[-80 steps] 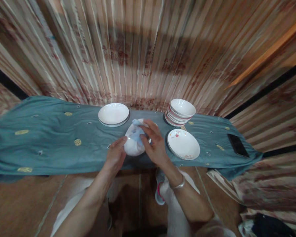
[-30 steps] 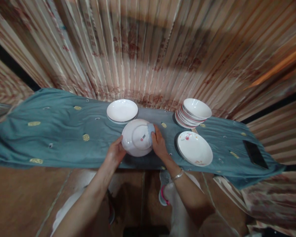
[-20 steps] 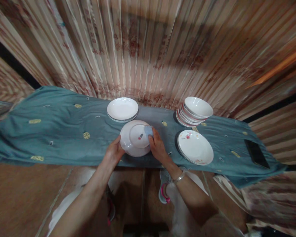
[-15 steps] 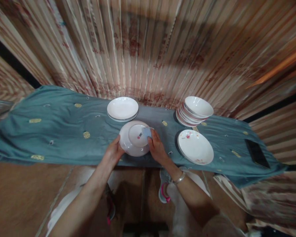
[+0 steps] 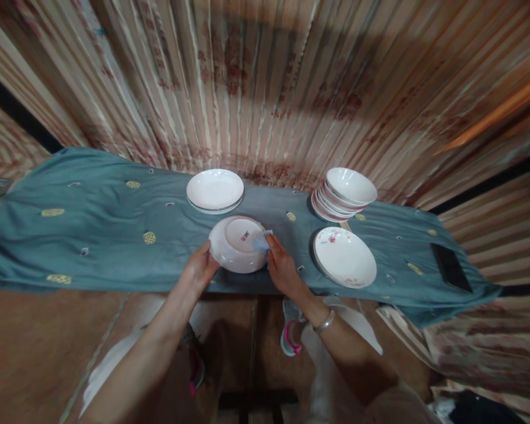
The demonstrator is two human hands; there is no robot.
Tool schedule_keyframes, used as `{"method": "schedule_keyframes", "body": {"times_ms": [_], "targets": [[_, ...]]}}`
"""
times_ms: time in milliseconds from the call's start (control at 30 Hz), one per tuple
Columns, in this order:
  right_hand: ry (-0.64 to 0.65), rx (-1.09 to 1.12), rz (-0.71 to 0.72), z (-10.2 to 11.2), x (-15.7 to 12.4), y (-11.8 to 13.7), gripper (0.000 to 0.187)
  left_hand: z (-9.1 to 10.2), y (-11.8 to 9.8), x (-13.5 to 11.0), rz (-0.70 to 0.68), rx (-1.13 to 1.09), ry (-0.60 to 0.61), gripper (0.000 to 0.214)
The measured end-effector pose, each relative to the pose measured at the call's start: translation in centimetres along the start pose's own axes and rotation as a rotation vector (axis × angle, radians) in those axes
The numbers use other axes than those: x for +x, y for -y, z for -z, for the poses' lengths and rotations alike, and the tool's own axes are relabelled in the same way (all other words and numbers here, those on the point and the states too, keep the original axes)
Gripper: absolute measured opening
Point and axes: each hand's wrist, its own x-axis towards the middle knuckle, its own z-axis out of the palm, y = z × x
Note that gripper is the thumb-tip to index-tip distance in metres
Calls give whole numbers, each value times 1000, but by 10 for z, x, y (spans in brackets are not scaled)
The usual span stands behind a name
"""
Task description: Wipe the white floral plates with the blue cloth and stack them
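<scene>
The left hand [image 5: 198,268] grips an upturned white plate [image 5: 233,259] over the near middle of the tablecloth [image 5: 110,235]; the right hand [image 5: 283,268] pinches a blue cloth [image 5: 260,241] against its underside. Wiping looks unfinished; whether the left plate stack [image 5: 215,188] is done cannot be told.

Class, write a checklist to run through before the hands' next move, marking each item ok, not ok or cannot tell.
1. Left hand holds the white plate at its edge: ok.
2. Right hand holds the pale blue cloth on the plate's underside: ok.
3. Plate's inner face visible: not ok, turned away.
4. Inner face dry: cannot tell, hidden.
5. Bowl stack apart from both hands: ok.
</scene>
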Motion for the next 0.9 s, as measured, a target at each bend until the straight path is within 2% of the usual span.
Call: {"method": "schedule_keyframes", "body": {"times_ms": [133, 333, 467, 600, 700, 900], "targets": [[-8, -9, 17, 8, 0, -1, 52, -4, 5, 1, -16, -53, 39, 40], [-14, -55, 43, 15, -8, 11, 52, -18, 10, -2, -22, -116, 18, 40], [-16, -105, 127, 13, -20, 23, 54, -25, 12, -7, -33, -129, 38, 40], [-12, -189, 240, 7, -30, 31, 64, -27, 14, -7, -52, -100, 51, 39], [15, -254, 323, 6, -33, 34, 68, -26, 15, -6, -52, -81, 63, 39], [115, -360, 382, 7, -30, 43, 66, -27, 17, -11, -54, -49, 75, 39]]}}
